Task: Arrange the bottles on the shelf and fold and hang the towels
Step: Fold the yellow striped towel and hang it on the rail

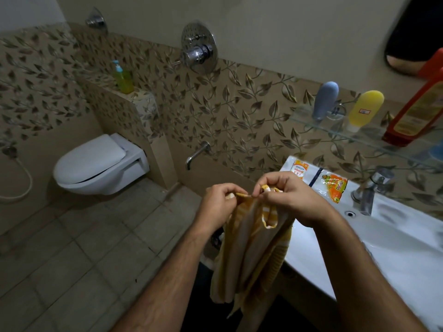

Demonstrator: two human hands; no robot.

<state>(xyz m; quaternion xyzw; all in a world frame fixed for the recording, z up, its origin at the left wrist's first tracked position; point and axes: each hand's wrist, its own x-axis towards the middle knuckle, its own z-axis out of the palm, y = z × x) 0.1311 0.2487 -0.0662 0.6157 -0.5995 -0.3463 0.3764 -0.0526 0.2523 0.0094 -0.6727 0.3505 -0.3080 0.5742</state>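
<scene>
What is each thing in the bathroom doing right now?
Towel: hanging down, top edge pinched by both hands.
Left hand: grip closed on towel.
Right hand: grip closed on towel.
Toilet lid: shut.
Basin tap: no water running.
Grey bottle, yellow bottle, red bottle: standing on the glass shelf.
Green pump bottle: upright on ledge.

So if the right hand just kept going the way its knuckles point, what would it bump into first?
Most likely the left hand, which faces the right hand across the yellow-and-beige striped towel that both pinch; depth is uncertain.

Red bottle [418, 109] cut off at right edge.
</scene>
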